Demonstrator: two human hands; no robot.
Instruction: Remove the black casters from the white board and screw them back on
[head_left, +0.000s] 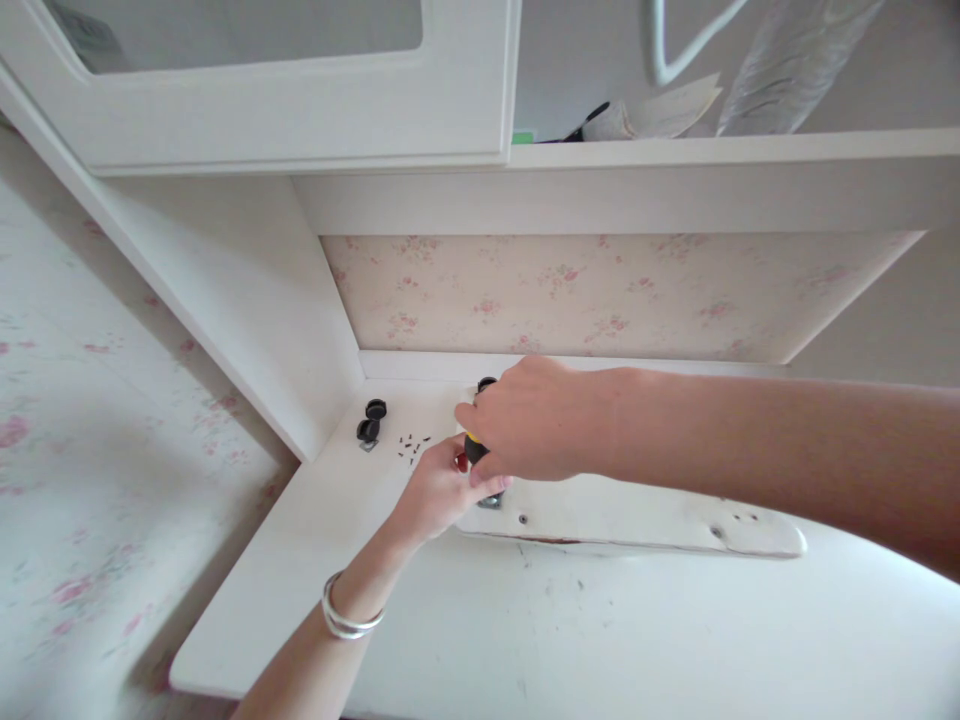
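My right hand (532, 420) reaches in from the right, its fingers wrapped round a black-and-yellow handle (474, 448) that looks like a screwdriver's; its tip is hidden. Close against it, my left hand (442, 485), with silver bangles at the wrist, has its fingers closed beside the handle. What they grip is mostly covered. A metal plate (491, 499) shows under my fingertips, on the left end of a white board (637, 520) lying on the desk. Behind my right hand a black caster wheel (487, 383) peeks out.
Several small dark screws (411, 446) are scattered left of my hands. Farther left lies a loose black twin-wheel caster (370, 422). The white desk (300, 580) meets a side panel (247, 290) at left. Overhead hang a cabinet door (300, 110) and an open shelf (735, 148).
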